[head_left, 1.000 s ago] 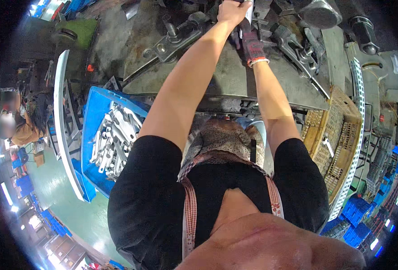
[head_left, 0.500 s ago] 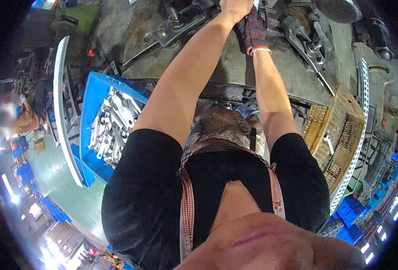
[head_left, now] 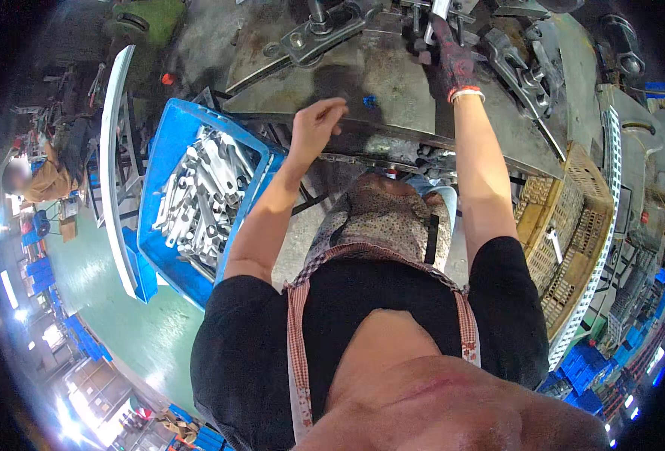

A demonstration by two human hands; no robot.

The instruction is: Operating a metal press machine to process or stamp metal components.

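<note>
My bare left hand (head_left: pixel 317 128) is in the air between the blue bin and the metal worktable (head_left: pixel 400 75), over its near edge. Its fingers are loosely bent and apart, with nothing in them. Farther off to the right, my right hand (head_left: pixel 455 66), in a dark red-and-black glove, reaches into the metal fixture (head_left: pixel 460 21) on the table. It appears to grip the near end of a shiny flat metal bar (head_left: pixel 439 9), whose far end runs out of view. Left of my left hand, the blue bin (head_left: pixel 169 139) holds several silver wrench-like metal parts (head_left: pixel 205 192).
Heavy clamps (head_left: pixel 317 37) are bolted left of the fixture, with more clamps (head_left: pixel 524 71) on the right. A tan plastic crate (head_left: pixel 584 203) stands at the right with a silver part inside. A small blue piece (head_left: pixel 369 101) lies on the table. Another person (head_left: pixel 47 177) is far left.
My left hand has left the fixture and come back toward the blue bin. The gloved right hand stays at the fixture. The whole view has shifted slightly.
</note>
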